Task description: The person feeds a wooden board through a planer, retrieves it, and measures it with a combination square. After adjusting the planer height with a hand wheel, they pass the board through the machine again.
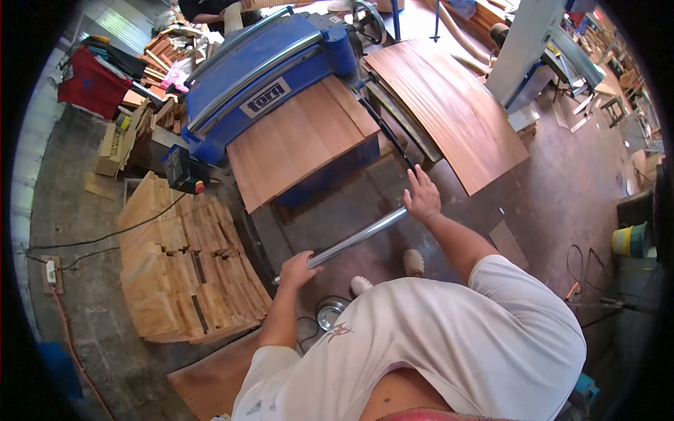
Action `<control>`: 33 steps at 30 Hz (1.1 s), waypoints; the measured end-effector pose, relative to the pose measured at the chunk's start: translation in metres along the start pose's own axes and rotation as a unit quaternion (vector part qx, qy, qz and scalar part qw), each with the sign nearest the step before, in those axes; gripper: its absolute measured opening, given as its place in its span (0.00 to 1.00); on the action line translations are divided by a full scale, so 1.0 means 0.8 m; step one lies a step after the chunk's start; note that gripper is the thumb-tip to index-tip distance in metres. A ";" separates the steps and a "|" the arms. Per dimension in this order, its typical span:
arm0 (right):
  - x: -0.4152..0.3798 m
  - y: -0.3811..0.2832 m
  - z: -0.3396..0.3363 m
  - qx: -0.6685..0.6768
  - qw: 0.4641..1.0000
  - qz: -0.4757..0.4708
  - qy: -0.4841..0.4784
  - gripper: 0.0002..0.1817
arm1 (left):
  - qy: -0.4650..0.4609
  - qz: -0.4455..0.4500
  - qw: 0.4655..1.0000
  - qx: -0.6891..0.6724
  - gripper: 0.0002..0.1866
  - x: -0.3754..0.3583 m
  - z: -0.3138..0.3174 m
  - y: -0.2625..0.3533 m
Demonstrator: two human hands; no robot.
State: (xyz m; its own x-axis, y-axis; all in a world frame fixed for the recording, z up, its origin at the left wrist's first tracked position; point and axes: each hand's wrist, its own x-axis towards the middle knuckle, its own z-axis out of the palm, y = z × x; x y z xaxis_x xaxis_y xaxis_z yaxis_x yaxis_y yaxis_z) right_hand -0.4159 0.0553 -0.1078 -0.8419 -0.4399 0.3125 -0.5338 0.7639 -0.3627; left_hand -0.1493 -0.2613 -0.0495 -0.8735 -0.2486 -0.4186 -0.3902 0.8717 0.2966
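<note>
A wide wooden panel lies partly under the blue machine, its near end sticking out toward me. In front of it runs a shiny metal roller. My left hand rests on the roller's left end, its fingers curled over the metal. At the other end, my right hand lies with fingers stretched out, touching the roller's end and holding nothing. Another wooden panel stands to the right of the machine, beyond my right hand.
Stacked wood pieces stand at the left, below a black control box with a red button. Cables cross the floor. A metal bowl-like object is near my feet. A person's arm shows behind the machine.
</note>
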 end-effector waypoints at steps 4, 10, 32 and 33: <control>0.001 0.001 0.000 0.009 1.000 0.008 -0.001 0.34 | -0.070 -0.056 0.996 0.018 0.27 0.010 0.000 0.001; -0.001 0.000 -0.001 0.021 1.000 0.017 -0.014 0.34 | -0.142 -0.097 0.984 0.041 0.26 0.016 -0.010 0.010; 0.129 0.019 0.039 0.034 0.967 0.169 -0.188 0.16 | -0.075 -0.109 0.991 0.033 0.23 0.007 -0.005 0.005; 0.127 0.019 0.037 0.030 0.964 0.177 -0.195 0.15 | -0.073 -0.109 0.991 0.029 0.23 0.007 -0.007 0.007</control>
State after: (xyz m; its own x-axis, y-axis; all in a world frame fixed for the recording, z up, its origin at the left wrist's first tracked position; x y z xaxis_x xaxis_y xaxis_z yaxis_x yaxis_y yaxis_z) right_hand -0.5118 0.0078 -0.1078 -0.9315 -0.3101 -0.1902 -0.2018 0.8755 -0.4390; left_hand -0.1580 -0.2605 -0.0452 -0.7166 -0.3744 -0.5885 -0.5443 0.8277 0.1362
